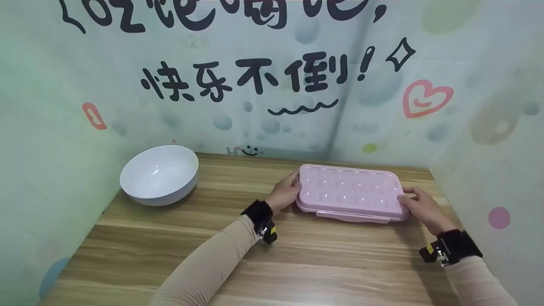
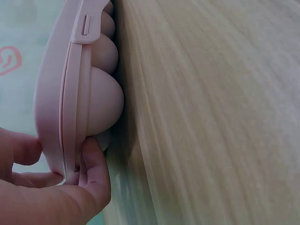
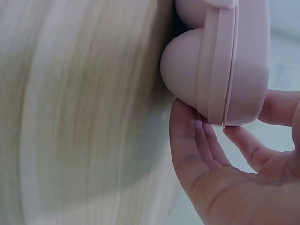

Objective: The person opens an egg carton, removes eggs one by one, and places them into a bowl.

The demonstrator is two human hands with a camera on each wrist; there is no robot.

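Note:
A pink egg box (image 1: 351,192) with a closed, dimpled lid lies at the back right of the wooden table. My left hand (image 1: 284,192) grips its left end, thumb on the lid's side and fingers curled below the rim. At the opposite end my right hand (image 1: 426,208) holds the box the same way. In the left wrist view, a latch (image 2: 87,26) lies flat along the box's front side, over the rounded egg cups (image 2: 105,101). The right wrist view has the fingers (image 3: 185,136) tucked under the rim, beside a rounded cup (image 3: 182,68).
A large white bowl (image 1: 160,175) stands at the back left of the wooden table (image 1: 297,272). A printed cloth backdrop (image 1: 238,123) rises behind the table and along both sides.

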